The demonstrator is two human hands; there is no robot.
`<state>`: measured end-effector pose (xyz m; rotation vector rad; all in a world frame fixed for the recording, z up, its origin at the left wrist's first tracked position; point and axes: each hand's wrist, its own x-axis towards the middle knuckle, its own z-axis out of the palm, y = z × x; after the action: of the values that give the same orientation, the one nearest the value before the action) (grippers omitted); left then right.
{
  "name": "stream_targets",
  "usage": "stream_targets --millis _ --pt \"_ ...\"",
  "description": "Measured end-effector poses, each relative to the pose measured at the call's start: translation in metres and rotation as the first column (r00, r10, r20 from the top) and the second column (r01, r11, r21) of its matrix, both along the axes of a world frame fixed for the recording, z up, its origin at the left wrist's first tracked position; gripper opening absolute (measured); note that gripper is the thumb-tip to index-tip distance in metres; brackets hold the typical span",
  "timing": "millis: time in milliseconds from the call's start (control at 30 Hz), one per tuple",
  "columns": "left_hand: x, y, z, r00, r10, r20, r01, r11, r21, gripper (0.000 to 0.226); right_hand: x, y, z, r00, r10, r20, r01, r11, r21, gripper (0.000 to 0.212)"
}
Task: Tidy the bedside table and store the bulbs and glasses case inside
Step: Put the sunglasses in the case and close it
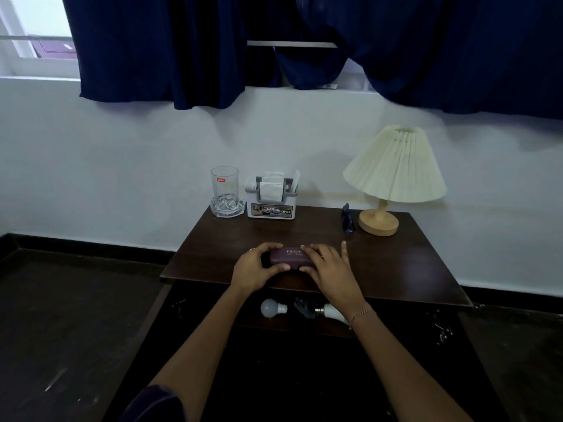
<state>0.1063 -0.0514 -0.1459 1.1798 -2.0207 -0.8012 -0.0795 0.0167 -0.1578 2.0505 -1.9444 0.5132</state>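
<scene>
Glasses case (292,257), maroon, "PRINCE" on lid, lies on front middle of bedside table (411,269), gripped at both ends. Left to right: drinking glass (224,185) in glass ashtray (227,207) at back left corner; tissue holder (272,197) just beside it; left hand (253,271) clasps case's left end; right hand (330,269) covers right end, fingers over lid; small dark blue object (347,219); pleated lamp (393,175) back right. Below tabletop, inside open compartment: bulb (272,307) left, second bulb (330,312) right, partly behind right wrist, dark object (303,307) between.
</scene>
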Motion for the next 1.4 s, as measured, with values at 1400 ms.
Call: stream_targets --millis 1400 --pt "0.0 -0.015 -0.014 0.981 -0.075 -0.181 0.096 0.989 0.113 0.07 -0.037 -0.02 0.01 0.43 -0.05 0.901 0.029 0.999 0.041 0.045"
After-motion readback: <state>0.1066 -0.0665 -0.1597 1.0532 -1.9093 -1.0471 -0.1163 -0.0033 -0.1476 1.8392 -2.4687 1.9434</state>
